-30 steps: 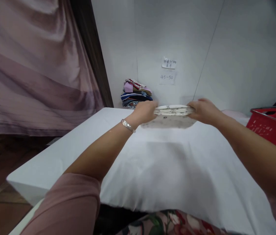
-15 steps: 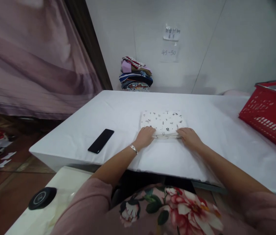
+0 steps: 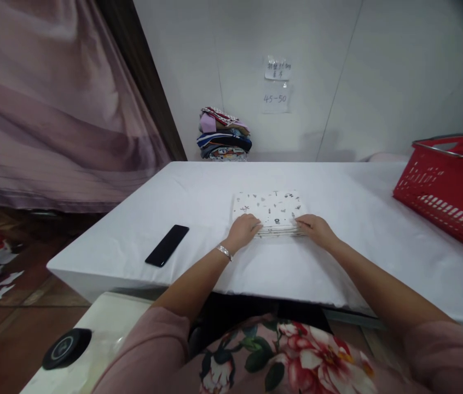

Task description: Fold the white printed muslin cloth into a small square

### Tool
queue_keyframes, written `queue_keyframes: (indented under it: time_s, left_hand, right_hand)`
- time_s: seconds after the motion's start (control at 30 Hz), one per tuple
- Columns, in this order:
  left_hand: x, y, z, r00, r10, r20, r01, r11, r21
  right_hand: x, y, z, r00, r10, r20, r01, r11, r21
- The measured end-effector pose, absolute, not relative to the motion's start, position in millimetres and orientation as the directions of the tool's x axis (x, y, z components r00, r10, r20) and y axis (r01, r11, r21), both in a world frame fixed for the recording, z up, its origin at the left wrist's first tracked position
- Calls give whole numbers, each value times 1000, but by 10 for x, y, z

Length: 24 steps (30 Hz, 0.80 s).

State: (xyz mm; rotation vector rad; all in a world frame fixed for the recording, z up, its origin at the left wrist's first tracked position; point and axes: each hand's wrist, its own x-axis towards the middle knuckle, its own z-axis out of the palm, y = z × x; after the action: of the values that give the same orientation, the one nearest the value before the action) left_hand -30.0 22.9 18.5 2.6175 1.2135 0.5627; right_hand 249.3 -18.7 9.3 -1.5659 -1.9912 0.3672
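Note:
A folded white cloth (image 3: 270, 208) with small dark printed motifs lies on the white-covered table (image 3: 198, 189), its layered folds showing along the near edge. My left hand (image 3: 243, 230) pinches the near left corner of the cloth between thumb and fingers; a silver bracelet circles that wrist. At the near right corner, my right hand (image 3: 317, 229) pinches the fabric in the same way. Both hands rest low, close to the tabletop.
Left of the cloth lies a black phone (image 3: 167, 245). A red plastic basket (image 3: 447, 191) stands at the right. Folded fabrics (image 3: 224, 137) are stacked behind the table's far edge, by the wall. A round black object (image 3: 67, 348) sits on a pale surface at lower left.
The view has shifted slightly, so the scene sits a little lower and further left. Both hands stay at the cloth's near corners, with the right fingers now more visibly pinched.

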Motion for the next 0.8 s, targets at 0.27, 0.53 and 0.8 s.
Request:
queue_keyframes:
  time_s: [0.27, 0.53, 0.8]
  left_hand:
    - [-203, 278, 157, 579, 794, 187, 707, -603, 370]
    - [-222, 251, 143, 565, 794, 225, 693, -605, 393]
    - [-218, 238, 111, 609, 758, 234, 679, -651, 339]
  right_hand:
    - [2497, 45, 193, -321, 945, 66, 900, 326, -290]
    - [2377, 76, 247, -319, 945, 78, 943, 324, -77]
    - [2495, -74, 230, -438, 890, 128, 895, 445, -36]
